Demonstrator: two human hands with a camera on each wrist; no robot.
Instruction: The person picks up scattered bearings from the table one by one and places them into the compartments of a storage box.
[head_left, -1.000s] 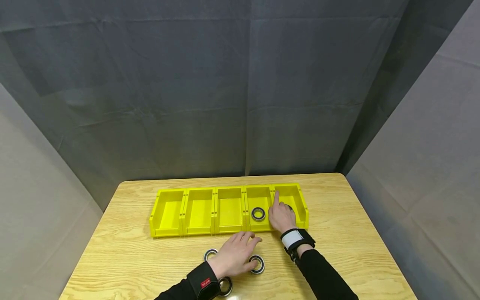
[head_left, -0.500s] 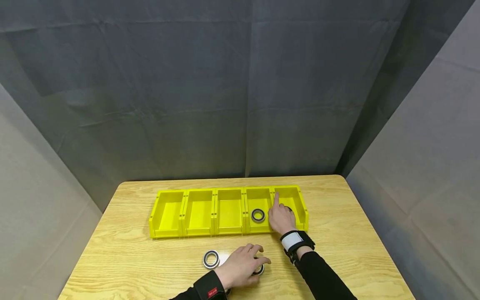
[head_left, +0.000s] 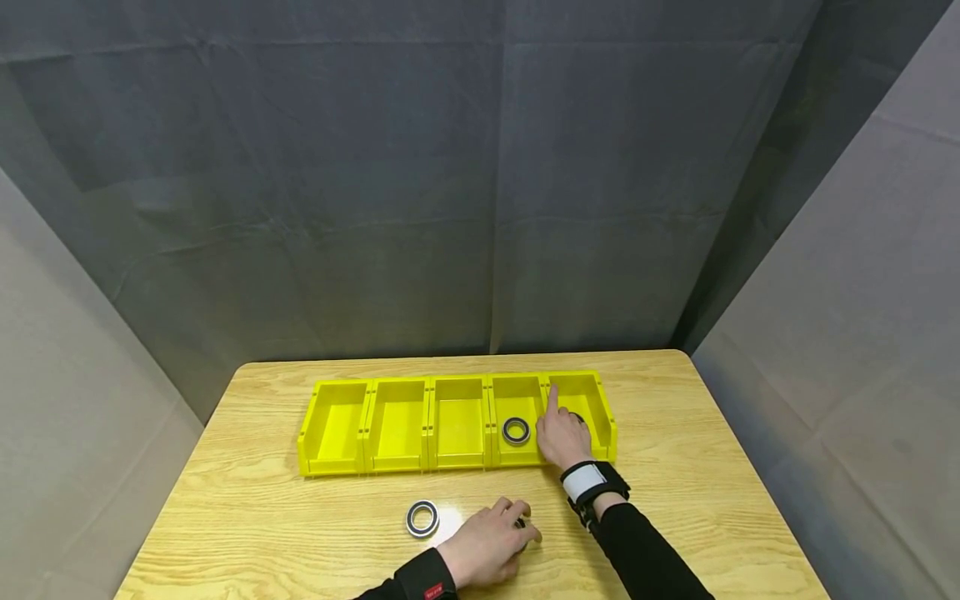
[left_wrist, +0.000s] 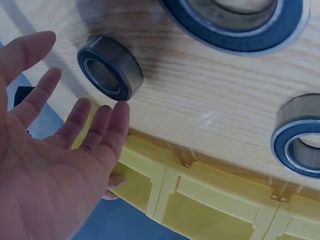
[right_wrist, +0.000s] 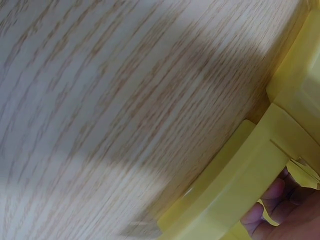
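My left hand [head_left: 486, 546] hovers palm down over the near table, its fingers loosely bent. In the left wrist view its fingertips reach the edge of one ball bearing [left_wrist: 111, 69], with no grip around it. Another bearing [head_left: 423, 518] lies left of that hand, and a third [left_wrist: 230, 30] shows large in the left wrist view. My right hand [head_left: 564, 435] grips the yellow bin row [head_left: 457, 460] at the divider beside its right-end compartment. Its index finger lies straight along the divider; other fingers curl inside, partly hidden. One bearing [head_left: 516, 431] sits in the adjacent compartment.
The bin row has several open compartments side by side near the back of the wooden table [head_left: 247, 533]. Grey cloth [head_left: 375, 208] hangs behind the table, and paler sheets [head_left: 840, 333] flank both sides.
My left hand has shifted right and towards me, uncovering the left bearing and covering much of the right one. My right hand and the bin row have stayed put.
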